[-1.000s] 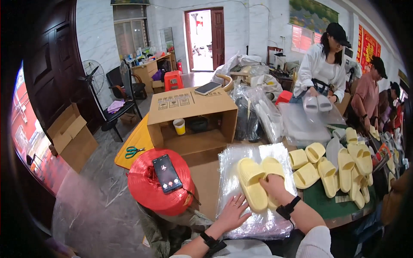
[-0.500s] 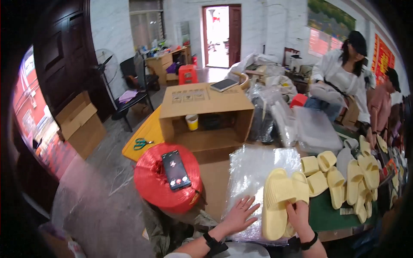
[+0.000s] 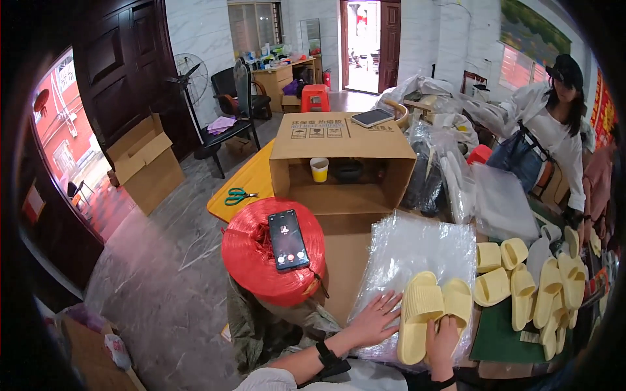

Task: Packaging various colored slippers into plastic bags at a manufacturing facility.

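A pair of pale yellow slippers with ribbed straps, the left one point(image 3: 419, 306) and the right one point(image 3: 458, 301), lies side by side on a stack of clear plastic bags point(image 3: 417, 244). My right hand point(image 3: 443, 342) has its fingers closed at the right slipper's strap opening; the fingertips are partly hidden. Flat on the bags beside the left slipper rests my left hand point(image 3: 377, 320), fingers stretched out and close to the sole's edge. More yellow slippers point(image 3: 549, 287) stand in a cluster to the right, on a green surface point(image 3: 505, 339).
A red twine roll point(image 3: 244, 264) bears a phone point(image 3: 287, 238). Green-handled scissors point(image 3: 239, 196) lie behind it on a yellow board point(image 3: 218, 207). An open cardboard box point(image 3: 342, 146) holds a yellow cup point(image 3: 319, 171). A person point(image 3: 554, 130) leans over the table at far right.
The view has turned a little left, so the scene sits further right. The slippers look lower against the bags. My left hand is now nearer the left slipper.
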A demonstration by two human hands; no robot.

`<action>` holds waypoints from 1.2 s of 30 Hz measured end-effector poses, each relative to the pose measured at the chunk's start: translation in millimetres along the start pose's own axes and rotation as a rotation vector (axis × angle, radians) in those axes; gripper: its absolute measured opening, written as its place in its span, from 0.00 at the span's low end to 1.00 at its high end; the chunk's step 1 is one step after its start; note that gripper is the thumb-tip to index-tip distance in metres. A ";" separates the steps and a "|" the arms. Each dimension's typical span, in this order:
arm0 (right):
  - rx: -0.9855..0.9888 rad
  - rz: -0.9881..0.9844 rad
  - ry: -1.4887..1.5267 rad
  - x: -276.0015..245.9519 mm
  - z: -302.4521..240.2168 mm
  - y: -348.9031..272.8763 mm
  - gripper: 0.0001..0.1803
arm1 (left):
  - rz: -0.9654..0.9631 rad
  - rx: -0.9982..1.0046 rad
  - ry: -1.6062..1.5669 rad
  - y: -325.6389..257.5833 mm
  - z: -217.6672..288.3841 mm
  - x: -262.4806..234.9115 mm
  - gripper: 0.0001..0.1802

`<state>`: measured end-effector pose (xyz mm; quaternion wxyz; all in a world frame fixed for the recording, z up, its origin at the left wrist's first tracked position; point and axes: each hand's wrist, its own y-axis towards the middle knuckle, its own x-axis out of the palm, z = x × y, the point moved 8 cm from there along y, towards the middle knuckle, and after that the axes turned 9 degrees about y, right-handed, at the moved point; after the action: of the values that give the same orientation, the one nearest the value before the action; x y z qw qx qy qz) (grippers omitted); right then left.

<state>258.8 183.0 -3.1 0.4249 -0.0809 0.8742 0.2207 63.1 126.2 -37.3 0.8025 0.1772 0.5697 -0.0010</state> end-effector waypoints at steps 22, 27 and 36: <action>-0.020 0.158 0.110 -7.5 0.3 -4.8 0.13 | 0.014 0.020 -0.031 -0.5 3.6 -1.0 0.34; 0.092 0.075 0.115 -1.8 8.7 -4.6 0.15 | 0.012 0.004 -0.026 1.0 3.1 -5.2 0.33; 0.042 0.112 0.096 0.6 11.9 -7.0 0.16 | -0.029 -0.006 0.000 1.9 1.7 -0.8 0.33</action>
<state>269.2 182.3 -12.3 0.3709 -0.0336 0.9012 0.2217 64.8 127.3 -35.6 0.8030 0.1668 0.5720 -0.0110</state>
